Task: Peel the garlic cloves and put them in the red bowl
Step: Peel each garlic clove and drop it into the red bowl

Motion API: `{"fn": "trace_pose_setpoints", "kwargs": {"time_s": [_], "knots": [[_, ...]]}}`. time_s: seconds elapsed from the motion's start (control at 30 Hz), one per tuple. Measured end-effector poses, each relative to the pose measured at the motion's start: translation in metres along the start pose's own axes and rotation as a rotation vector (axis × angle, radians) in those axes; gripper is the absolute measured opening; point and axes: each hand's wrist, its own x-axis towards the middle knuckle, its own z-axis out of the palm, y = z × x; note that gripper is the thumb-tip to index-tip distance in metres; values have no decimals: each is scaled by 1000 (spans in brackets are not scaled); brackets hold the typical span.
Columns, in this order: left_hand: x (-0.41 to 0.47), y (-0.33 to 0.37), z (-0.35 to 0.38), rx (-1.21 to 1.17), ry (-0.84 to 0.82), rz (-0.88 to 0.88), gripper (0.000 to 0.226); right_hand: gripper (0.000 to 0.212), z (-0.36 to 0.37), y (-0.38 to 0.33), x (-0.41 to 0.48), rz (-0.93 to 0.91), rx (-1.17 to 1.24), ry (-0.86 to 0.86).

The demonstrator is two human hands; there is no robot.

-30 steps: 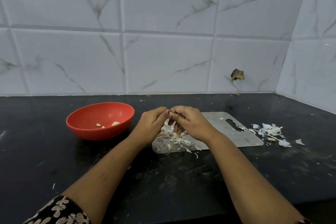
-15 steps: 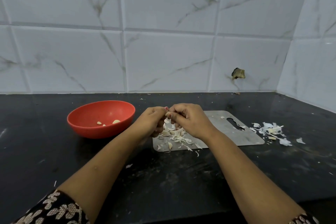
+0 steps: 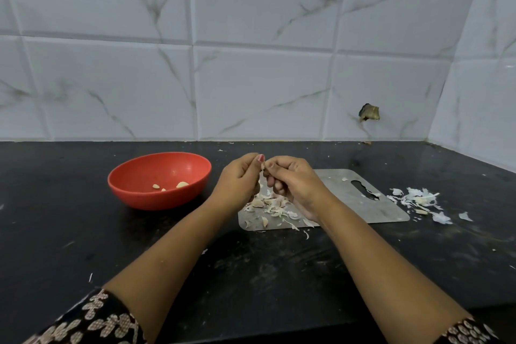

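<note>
Garlic clove [image 3: 262, 167] is pinched between the fingertips of both my hands, held in the air over the left end of the steel board [image 3: 363, 204]. My left hand [image 3: 240, 181] curls round it from the left and my right hand [image 3: 296, 184] grips it from the right with bent fingers, so most of the clove is hidden. Since a second ago both hands have lifted a little higher above the board, and the clove has come up with them.

Under my hands, on the board's left end, lies the same loose heap of skins and cloves [image 3: 272, 207]. Left of the board stands the red bowl [image 3: 156, 195], unmoved, with three peeled pieces [image 3: 182, 184] inside as before. Right of the board, on the dark surface [image 3: 251, 274], a second scatter of white skins [image 3: 418, 200] lies where it did.
</note>
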Motion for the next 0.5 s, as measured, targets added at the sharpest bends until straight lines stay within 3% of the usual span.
{"fn": "trace_pose_setpoints", "kwargs": {"time_s": [0.1, 0.27, 0.37, 0.5], "knots": [[0, -7, -3, 319, 36, 233, 35, 26, 0, -3, -1, 120, 180, -42], [3, -8, -7, 496, 93, 460, 38, 30, 2, -6, -1, 151, 323, -41], [4, -12, -9, 557, 97, 476, 38, 28, 5, -6, -1, 149, 287, -19], [4, -18, -6, 444, 68, 336, 29, 19, 6, 1, 2, 40, 111, 112]]}}
